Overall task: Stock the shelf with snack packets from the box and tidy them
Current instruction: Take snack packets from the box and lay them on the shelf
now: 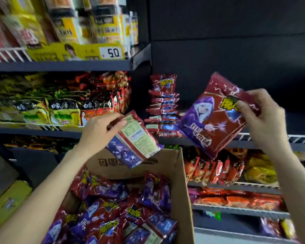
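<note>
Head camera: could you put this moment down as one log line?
left hand: grips packets | right hand: pinches red packet | stack on shelf | cardboard box: part full

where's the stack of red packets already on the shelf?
Head view, centre: the stack sits on the middle shelf, between the two hand-held packets, above the cardboard box.

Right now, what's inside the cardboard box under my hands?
The cardboard box holds a loose heap of red and purple snack packets, lying at all angles. They cover the bottom, so how deep the heap goes cannot be seen.
</note>
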Demonstrator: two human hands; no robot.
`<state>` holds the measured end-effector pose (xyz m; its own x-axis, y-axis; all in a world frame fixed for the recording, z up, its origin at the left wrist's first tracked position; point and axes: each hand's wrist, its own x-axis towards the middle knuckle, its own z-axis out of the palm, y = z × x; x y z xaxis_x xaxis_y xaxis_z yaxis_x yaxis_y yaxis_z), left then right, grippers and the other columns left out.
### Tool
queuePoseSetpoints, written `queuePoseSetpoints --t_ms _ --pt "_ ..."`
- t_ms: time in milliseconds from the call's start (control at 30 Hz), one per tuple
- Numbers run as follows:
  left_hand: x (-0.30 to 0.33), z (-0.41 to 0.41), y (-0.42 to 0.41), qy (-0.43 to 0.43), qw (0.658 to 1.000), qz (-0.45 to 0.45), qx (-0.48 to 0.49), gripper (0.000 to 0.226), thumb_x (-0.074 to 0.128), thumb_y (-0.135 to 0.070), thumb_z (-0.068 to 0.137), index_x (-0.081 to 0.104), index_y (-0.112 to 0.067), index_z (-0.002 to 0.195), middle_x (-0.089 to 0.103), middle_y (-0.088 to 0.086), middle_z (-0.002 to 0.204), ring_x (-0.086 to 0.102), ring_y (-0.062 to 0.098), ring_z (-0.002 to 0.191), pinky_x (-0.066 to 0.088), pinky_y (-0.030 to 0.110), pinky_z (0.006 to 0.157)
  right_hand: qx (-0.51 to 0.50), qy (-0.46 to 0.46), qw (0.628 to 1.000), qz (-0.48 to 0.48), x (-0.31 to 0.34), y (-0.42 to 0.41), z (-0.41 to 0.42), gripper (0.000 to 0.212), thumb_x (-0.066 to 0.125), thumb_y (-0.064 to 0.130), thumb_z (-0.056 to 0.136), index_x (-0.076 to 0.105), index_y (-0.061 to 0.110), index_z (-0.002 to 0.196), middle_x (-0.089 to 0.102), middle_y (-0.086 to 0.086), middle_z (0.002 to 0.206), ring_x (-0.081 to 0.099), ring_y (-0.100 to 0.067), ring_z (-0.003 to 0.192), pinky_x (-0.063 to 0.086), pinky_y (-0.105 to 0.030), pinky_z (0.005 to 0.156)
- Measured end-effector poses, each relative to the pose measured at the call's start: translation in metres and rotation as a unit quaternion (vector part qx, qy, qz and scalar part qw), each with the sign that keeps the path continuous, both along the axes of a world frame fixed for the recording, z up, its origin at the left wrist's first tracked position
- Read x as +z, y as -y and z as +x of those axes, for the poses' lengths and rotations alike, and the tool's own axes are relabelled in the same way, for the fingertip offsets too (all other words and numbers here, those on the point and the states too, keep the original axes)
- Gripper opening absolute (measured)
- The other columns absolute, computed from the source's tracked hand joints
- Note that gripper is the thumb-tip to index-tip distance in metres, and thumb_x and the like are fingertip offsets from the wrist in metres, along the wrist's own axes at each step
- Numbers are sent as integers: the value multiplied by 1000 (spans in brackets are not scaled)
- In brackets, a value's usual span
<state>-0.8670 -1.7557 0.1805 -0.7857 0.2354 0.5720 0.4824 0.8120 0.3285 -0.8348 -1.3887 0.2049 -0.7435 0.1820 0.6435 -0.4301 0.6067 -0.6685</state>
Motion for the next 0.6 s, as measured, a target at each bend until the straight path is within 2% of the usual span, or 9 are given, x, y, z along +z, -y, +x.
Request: queuePoseSetpoints --t_ms 67,133,233,300,367,467,533,600 --pt "12 -8 -19 -14 1000 -7 2 41 56 -44 90 68 -9 108 69 3 99 61 16 82 50 33 64 -56 -39 998 -4 13 -29 -19 14 55 16 95 55 8 107 60 8 85 55 10 65 40 -9 58" --pt "23 -17 -36 -34 998 -52 0 44 53 -52 88 70 -14 102 64 -3 102 53 11 88 43 30 66 -92 -54 994 8 23 -51 -45 19 53 15 94 55 5 111 59 3 93 50 2 66 38 -17 62" --pt "41 -23 -57 -59 990 -130 18 32 53 -50 88 72 -25 93 58 -13 95 50 6 66 32 21 50 -112 -38 992 49 26 -66 -92 20 51 15 95 54 7 114 64 -5 96 54 -14 79 37 -27 67" --pt "53 -24 -66 -49 988 -145 34 25 55 -44 89 73 -28 93 60 -18 93 51 5 59 34 21 47 -113 -29 987 110 18 -66 -124 17 51 15 95 54 10 111 67 -10 91 60 -26 77 36 -30 64" --pt "63 -23 -74 -37 990 -129 48 20 57 -41 89 73 -29 95 65 -20 87 58 2 56 45 25 51 -102 -28 981 163 7 -63 -153 17 51 14 94 54 12 110 67 -11 89 63 -34 77 39 -33 62" --pt "74 -22 -84 -11 994 -89 62 15 60 -36 89 72 -31 97 56 -31 64 57 -9 50 48 20 52 -80 7 978 190 -12 -50 -184 18 50 16 94 53 16 111 68 -10 88 63 -35 78 44 -39 63" --pt "83 -24 -90 -12 996 -66 62 16 62 -32 88 73 -28 99 62 -25 69 58 -9 57 50 17 58 -66 31 980 184 -21 -41 -199 17 48 19 95 52 17 112 67 -9 91 62 -34 81 43 -39 64" --pt "92 -28 -96 -23 998 -44 49 16 63 -28 88 73 -26 101 66 -18 86 56 -12 68 46 5 66 -23 44 981 185 -31 -33 -208 18 49 17 95 53 15 112 66 -9 96 59 -33 89 42 -39 68"
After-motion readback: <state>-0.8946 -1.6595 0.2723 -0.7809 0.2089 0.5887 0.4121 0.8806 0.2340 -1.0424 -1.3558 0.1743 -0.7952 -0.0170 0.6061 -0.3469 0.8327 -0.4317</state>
